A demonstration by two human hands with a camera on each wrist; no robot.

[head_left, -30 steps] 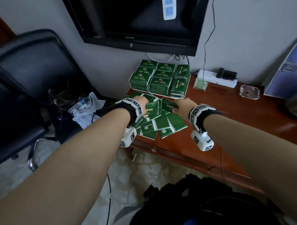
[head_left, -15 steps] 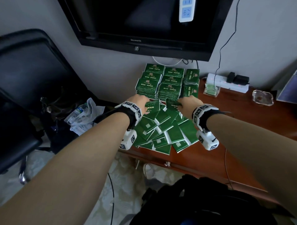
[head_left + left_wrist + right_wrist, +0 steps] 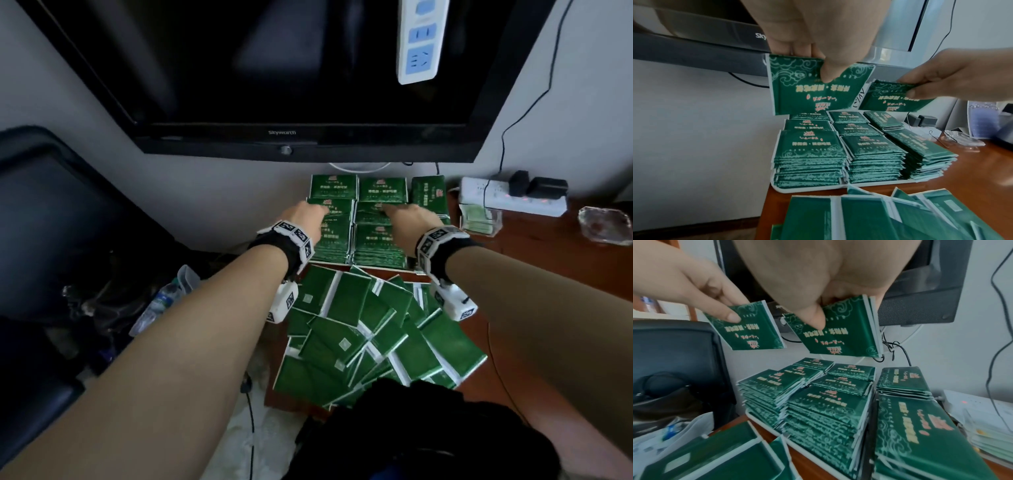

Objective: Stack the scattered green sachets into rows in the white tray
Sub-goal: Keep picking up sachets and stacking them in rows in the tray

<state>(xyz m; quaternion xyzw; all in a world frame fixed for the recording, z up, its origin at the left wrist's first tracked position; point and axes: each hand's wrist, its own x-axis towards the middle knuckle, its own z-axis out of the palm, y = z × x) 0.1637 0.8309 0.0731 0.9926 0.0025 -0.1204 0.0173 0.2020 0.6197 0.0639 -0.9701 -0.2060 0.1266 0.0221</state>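
Note:
Neat stacks of green sachets (image 3: pixel 376 240) fill the white tray (image 3: pixel 809 189) at the back of the wooden table, against the wall. A loose heap of green sachets (image 3: pixel 359 329) lies face down in front of the tray. My left hand (image 3: pixel 305 217) hovers over the tray's left stacks and pinches one sachet (image 3: pixel 813 87) between thumb and fingers. My right hand (image 3: pixel 407 217) hovers over the middle stacks and pinches a thin bundle of sachets (image 3: pixel 840 331). Both held sachets hang in the air above the stacks (image 3: pixel 828 410), clear of them.
A black TV (image 3: pixel 274 68) hangs just above the tray, with a white power strip (image 3: pixel 423 37) on it. Right of the tray are a clear holder (image 3: pixel 479 222), a plugged power strip (image 3: pixel 507 202) and a glass ashtray (image 3: pixel 604 226). A black chair (image 3: pixel 51 222) stands off the table's left edge.
Both hands have lifted from the loose heap and moved forward over the tray stacks, each carrying sachets. The head view has moved closer to the table.

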